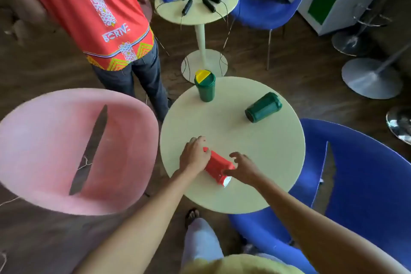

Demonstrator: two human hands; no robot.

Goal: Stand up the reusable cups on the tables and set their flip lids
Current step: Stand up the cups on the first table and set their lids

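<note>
Red cup [216,168] lies on its side near the table [266,162] edge, left hand [194,156] curled over its far end, right hand [243,170] spread and maybe just touching, probably to tip it upright.

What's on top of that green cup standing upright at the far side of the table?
A flip lid sits on the upright green cup; part of it is yellow, the rest green. The lid covers the opening, so the inside cannot be seen.

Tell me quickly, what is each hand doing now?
Left hand: closed around the lying red cup.
Right hand: open, fingers spread, thumb touching the cup's near end, not gripping.
</note>
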